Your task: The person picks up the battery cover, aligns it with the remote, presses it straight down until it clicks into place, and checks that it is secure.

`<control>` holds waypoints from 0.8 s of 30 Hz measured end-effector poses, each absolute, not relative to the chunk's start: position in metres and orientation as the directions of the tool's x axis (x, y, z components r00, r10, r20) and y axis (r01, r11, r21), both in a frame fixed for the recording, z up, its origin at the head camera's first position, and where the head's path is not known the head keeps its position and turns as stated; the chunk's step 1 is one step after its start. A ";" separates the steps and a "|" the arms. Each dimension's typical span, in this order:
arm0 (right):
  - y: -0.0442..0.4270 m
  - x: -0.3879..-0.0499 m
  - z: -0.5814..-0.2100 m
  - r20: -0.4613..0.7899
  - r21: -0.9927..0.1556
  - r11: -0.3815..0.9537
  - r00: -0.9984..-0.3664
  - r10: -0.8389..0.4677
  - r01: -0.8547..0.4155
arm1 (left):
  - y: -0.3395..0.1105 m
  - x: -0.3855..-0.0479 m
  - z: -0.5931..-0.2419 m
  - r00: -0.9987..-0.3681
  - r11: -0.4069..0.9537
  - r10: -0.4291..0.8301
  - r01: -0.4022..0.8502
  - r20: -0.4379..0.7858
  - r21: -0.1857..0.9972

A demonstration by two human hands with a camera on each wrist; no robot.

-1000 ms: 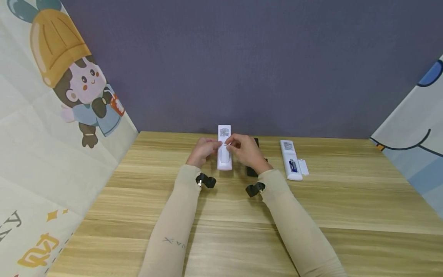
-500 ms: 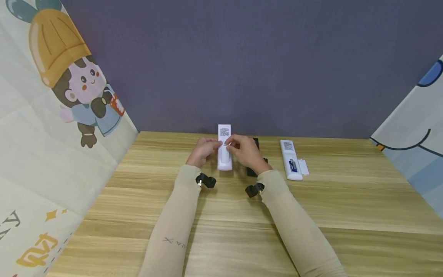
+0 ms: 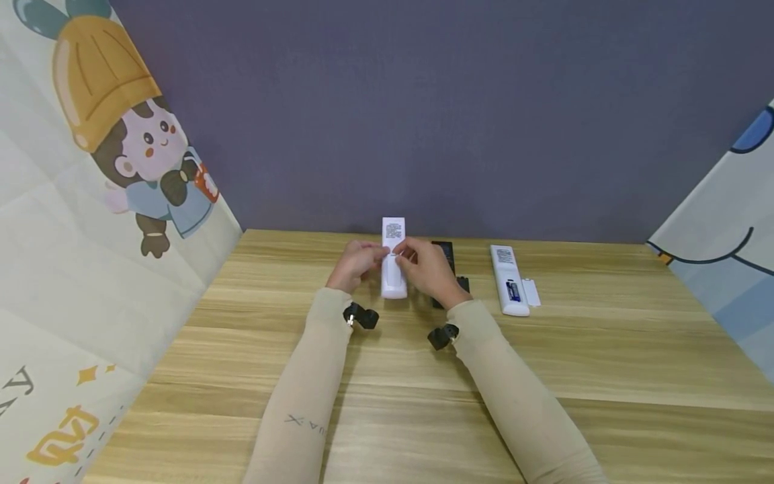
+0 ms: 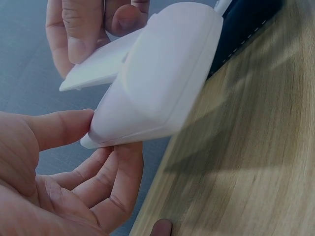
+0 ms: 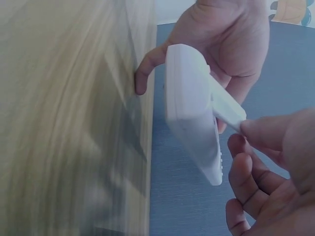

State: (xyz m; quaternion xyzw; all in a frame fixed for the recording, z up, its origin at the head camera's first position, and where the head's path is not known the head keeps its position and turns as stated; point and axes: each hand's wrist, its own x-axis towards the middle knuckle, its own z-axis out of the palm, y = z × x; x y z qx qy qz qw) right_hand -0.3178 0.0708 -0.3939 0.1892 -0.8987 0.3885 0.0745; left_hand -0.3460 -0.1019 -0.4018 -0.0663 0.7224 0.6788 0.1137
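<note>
In the head view, a white remote control [image 3: 393,232] is held back side up above the table. My left hand [image 3: 355,263] grips its left edge between thumb and fingers, as the left wrist view shows on the remote's body [image 4: 157,73]. My right hand [image 3: 428,270] pinches the free end of the white battery cover [image 5: 227,105] between thumb and fingers. That cover slants up from the remote's back, its other end meeting the remote's body. The battery compartment beneath it is hidden in these views.
To the right, a second white remote [image 3: 503,269] lies with its compartment uncovered and a blue battery [image 3: 512,290] inside. Its loose cover [image 3: 530,292] lies beside it. A black remote [image 3: 444,250] is partly behind my right hand, near a small black piece [image 3: 463,285].
My right hand has moved slightly toward me with the cover's end, and more of the black remote shows. My left hand keeps its grip on the white remote.
</note>
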 end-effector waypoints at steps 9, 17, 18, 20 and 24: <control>0.067 -0.306 -0.399 0.305 -0.667 0.634 -0.920 -0.246 -0.391 | -0.105 -0.342 -0.405 -0.964 0.073 0.079 -0.247 -0.253 0.966; 0.056 -0.288 -0.406 0.334 -0.638 0.666 -0.918 -0.213 -0.387 | -0.114 -0.328 -0.406 -0.962 0.093 0.116 -0.239 -0.249 0.967; 0.055 -0.286 -0.407 0.335 -0.633 0.672 -0.919 -0.210 -0.384 | -0.115 -0.326 -0.406 -0.961 0.097 0.120 -0.238 -0.249 0.966; 0.055 -0.286 -0.408 0.334 -0.622 0.683 -0.918 -0.211 -0.383 | -0.115 -0.327 -0.406 -0.961 0.099 0.117 -0.238 -0.249 0.966; 0.054 -0.287 -0.409 0.331 -0.597 0.708 -0.920 -0.211 -0.377 | -0.115 -0.327 -0.407 -0.963 0.096 0.117 -0.233 -0.244 0.968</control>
